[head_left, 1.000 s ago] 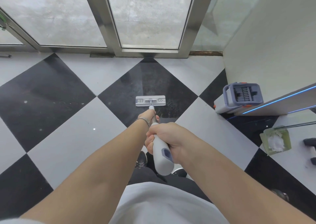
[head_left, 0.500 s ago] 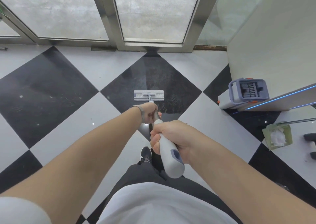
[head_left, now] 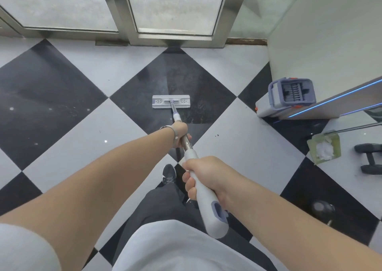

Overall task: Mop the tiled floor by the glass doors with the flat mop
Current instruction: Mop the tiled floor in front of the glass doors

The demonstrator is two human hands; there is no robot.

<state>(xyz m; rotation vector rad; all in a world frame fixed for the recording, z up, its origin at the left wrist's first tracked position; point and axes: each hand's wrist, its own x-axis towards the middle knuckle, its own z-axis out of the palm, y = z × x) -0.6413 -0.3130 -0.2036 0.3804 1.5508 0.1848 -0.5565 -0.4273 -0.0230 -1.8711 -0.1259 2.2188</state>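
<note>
The flat mop head [head_left: 171,102] lies flat on a black tile [head_left: 182,80] of the black-and-white tiled floor, a little short of the glass doors [head_left: 175,3]. Its pole runs back toward me. My left hand [head_left: 180,133] is closed around the metal part of the pole, a bracelet on the wrist. My right hand [head_left: 203,172] grips the white handle [head_left: 208,206] near its end, close to my body. A wet, streaked patch shows on the black tile to the right of the mop head.
A grey mop bucket [head_left: 289,96] stands at the right by the white wall [head_left: 330,32]. Behind it runs a panel with a blue light strip [head_left: 339,102], then a dustpan [head_left: 324,148] and dark dumbbells [head_left: 370,157]. My shoe [head_left: 169,174] is just behind the pole.
The mop head has slid forward along the black tile toward the doors, and my hands have drawn apart on the pole. The view has shifted closer to the doors.
</note>
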